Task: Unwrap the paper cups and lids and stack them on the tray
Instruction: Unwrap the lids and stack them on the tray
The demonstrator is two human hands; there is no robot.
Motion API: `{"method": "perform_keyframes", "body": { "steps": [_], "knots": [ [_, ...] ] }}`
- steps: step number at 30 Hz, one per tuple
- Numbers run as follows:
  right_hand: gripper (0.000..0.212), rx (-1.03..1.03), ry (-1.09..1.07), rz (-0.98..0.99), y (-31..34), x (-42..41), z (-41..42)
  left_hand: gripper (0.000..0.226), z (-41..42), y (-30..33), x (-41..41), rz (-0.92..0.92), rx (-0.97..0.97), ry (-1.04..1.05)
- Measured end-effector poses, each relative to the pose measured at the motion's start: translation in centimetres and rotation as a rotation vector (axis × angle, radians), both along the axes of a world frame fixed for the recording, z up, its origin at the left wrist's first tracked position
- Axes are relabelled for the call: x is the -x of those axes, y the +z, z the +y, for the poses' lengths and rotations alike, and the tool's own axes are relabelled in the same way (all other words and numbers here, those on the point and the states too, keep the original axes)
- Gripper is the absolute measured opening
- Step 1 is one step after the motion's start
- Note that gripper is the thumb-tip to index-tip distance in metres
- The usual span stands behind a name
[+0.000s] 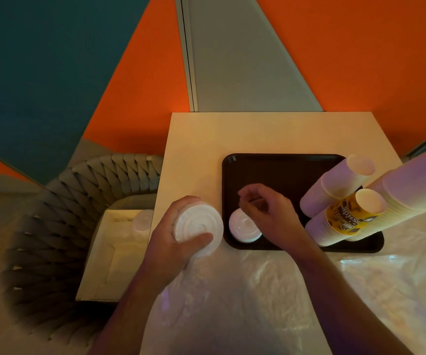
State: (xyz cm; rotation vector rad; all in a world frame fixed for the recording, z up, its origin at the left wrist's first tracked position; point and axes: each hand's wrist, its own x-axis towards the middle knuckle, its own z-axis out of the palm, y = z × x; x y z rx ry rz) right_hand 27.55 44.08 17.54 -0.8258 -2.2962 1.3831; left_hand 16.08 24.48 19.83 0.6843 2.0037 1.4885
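A black tray (281,162) lies on the pale table (232,129). My left hand (171,242) grips a stack of white lids (199,226) just left of the tray. A second white lid stack (242,228) sits in the tray's near left corner. My right hand (265,211) hovers over that stack with fingers curled; whether it holds anything is unclear. Tall stacks of paper cups stand on the tray's right side: a white one (334,185), one with a yellow printed band (345,219), and a long one (411,185) leaning toward me.
Crumpled clear plastic wrap (245,290) covers the table's near part. A woven grey chair (66,213) stands to the left, holding an open cardboard box (109,254) with more wrapped lids (143,224). Orange and teal floor lies beyond.
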Motion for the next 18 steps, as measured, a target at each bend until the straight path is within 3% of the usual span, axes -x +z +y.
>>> {"method": "perform_keyframes", "body": {
  "steps": [4,9,18],
  "knots": [
    [0.015,0.02,0.085,0.09,3.7,0.5,-1.7,0.061,0.3,0.1,-0.4,0.03,-0.004,-0.006],
    [0.022,-0.034,0.214,0.043,4.3,0.2,-2.7,0.058,0.5,0.3,-1.0,0.064,-0.022,-0.046],
    [0.017,0.026,0.157,0.064,4.8,-0.8,-2.6,0.062,0.8,0.3,-1.6,0.108,-0.016,-0.044]
  ]
}}
